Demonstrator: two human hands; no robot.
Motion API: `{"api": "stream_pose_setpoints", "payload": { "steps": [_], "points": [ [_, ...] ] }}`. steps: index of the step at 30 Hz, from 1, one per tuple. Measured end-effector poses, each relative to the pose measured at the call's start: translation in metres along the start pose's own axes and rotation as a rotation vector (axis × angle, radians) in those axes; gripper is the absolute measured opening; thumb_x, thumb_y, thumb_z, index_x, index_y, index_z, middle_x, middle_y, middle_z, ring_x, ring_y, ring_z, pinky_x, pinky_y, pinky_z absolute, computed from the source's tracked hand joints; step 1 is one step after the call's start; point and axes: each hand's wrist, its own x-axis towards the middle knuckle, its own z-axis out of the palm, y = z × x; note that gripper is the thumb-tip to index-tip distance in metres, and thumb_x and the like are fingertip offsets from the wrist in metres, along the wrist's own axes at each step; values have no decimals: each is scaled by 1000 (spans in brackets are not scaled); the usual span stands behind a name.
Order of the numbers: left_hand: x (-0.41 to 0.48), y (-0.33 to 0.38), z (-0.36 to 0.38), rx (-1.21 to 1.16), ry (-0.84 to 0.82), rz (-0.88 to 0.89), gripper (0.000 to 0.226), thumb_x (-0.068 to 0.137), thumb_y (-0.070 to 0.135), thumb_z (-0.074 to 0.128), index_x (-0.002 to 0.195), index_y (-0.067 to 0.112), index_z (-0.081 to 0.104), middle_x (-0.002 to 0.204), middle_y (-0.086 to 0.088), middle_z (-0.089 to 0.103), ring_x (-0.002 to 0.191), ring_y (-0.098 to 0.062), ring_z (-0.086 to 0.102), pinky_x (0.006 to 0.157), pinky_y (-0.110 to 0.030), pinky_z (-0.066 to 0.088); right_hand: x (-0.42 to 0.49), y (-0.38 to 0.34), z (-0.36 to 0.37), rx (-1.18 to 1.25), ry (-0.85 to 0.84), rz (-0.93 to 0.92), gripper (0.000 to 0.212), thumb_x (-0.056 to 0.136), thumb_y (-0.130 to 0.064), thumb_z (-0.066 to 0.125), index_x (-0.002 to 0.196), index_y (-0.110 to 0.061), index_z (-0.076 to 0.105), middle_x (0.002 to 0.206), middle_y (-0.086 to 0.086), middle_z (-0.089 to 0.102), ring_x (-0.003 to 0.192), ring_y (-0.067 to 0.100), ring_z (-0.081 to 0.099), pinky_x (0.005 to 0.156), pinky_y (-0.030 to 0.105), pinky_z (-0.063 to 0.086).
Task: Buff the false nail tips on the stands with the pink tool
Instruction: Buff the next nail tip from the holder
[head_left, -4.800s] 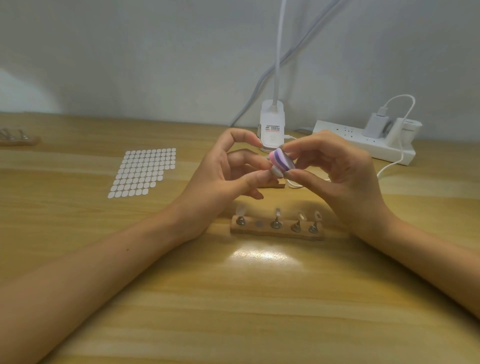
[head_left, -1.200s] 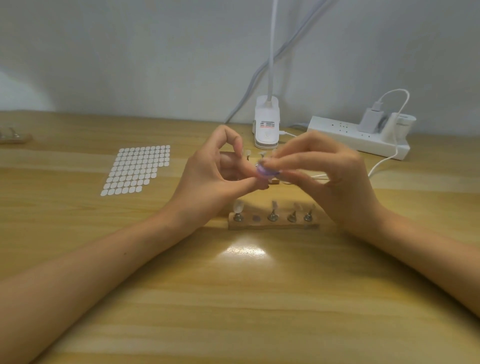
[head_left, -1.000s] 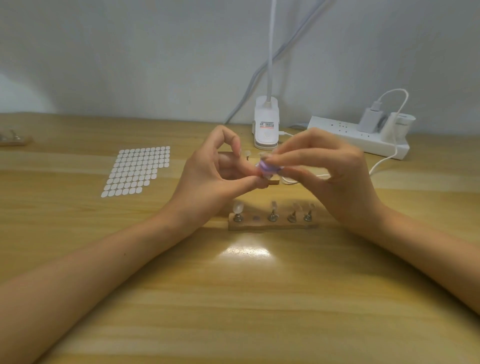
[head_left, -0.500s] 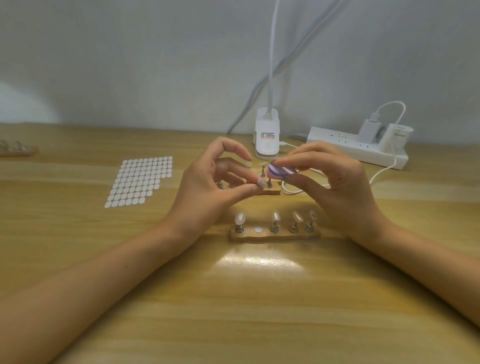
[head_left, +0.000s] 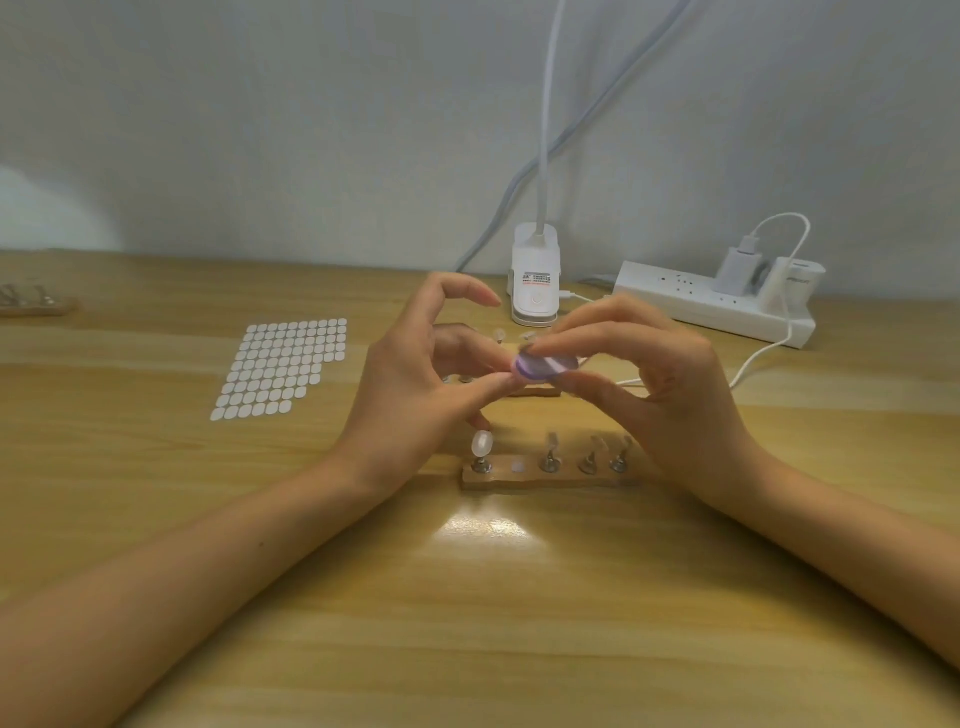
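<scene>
Pink tool (head_left: 545, 365) in R hand (head_left: 675, 400): edge-up before, now flat over L hand (head_left: 410, 400).

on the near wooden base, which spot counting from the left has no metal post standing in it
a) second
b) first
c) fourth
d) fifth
a: on the near wooden base the second spot shows only a flat pale disc, while metal posts stand in the other four.
</scene>
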Motion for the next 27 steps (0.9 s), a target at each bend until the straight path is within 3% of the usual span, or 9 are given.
{"api": "stream_pose_setpoints", "payload": {
  "steps": [4,8,11,14,18,21,27],
  "points": [
    [0,-1,1,71,35,9,42,79,13,84,99,21,49,83,7,79,70,-6,74,55,-17,53,2,1,-2,-39,3,14,29,84,-13,72,113,-13,70,102,9,72,95,22,69,81,40,57],
    [-1,0,3,123,50,40,44,74,28,84,91,25,44,82,10,78,76,-1,73,63,-10,50,1,0,-1,-10,-23,-34,26,83,-11,75,108,-8,74,102,8,72,96,20,69,80,39,58],
    [-1,-2,3,115,57,44,44,77,16,85,89,20,42,81,10,78,79,-1,74,64,-14,52,1,0,-2,-25,-1,-11,27,82,-10,76,108,-7,74,101,9,72,95,20,69,80,39,58],
    [-2,-2,3,99,49,57,44,77,24,84,89,19,42,81,7,78,78,-3,74,62,-13,52,1,1,0,-48,-26,-60,24,82,-8,77,106,-6,75,100,11,71,95,23,69,78,40,57],
    [-2,-2,3,98,42,60,44,78,15,84,89,20,41,82,7,78,80,-5,75,63,-14,52,2,0,-3,-49,30,6,29,83,-12,75,112,-12,71,102,8,71,95,20,69,80,40,57],
    [-1,-1,3,77,38,57,44,77,27,83,88,21,41,81,3,77,80,-9,75,61,-16,50,0,-1,1,-25,-20,-44,24,84,-11,75,108,-10,74,100,9,70,94,20,68,80,36,57],
    [-2,-2,3,94,46,86,45,80,6,82,86,23,41,83,6,78,81,-4,75,63,-13,51,1,6,-5,-54,50,60,27,85,-11,73,112,-16,71,102,7,71,96,17,68,83,36,57]
  ]
}}
